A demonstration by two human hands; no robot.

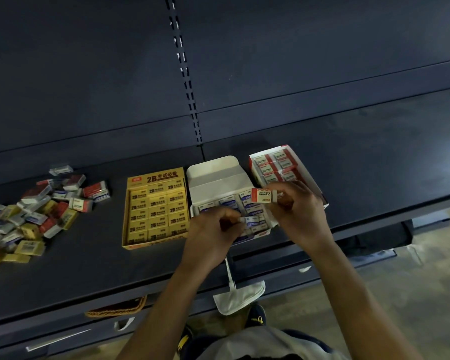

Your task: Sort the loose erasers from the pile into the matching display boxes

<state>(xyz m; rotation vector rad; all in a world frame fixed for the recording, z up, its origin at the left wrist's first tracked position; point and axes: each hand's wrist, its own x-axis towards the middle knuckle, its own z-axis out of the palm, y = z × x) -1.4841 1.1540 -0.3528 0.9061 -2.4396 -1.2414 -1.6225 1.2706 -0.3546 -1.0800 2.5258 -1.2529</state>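
Red-sleeved 2B eraser (264, 196) is pinched in the right hand (300, 214), fingers curled round its right end, held above the shelf over the gap between the white display box (218, 183) and the red display box (303, 165). Blue-sleeved eraser (250, 220) is pinched by the left hand (211, 235), low over the white box's near rows, at 7 o'clock from the red one. White box has its flap up and blue erasers inside. Red box sits at 2 o'clock of it, partly filled. Yellow display box (155, 178) is just beside the white box at 9 o'clock, packed full. Loose eraser pile (37, 216) lies well apart at 9 o'clock on the dark shelf (89, 268).
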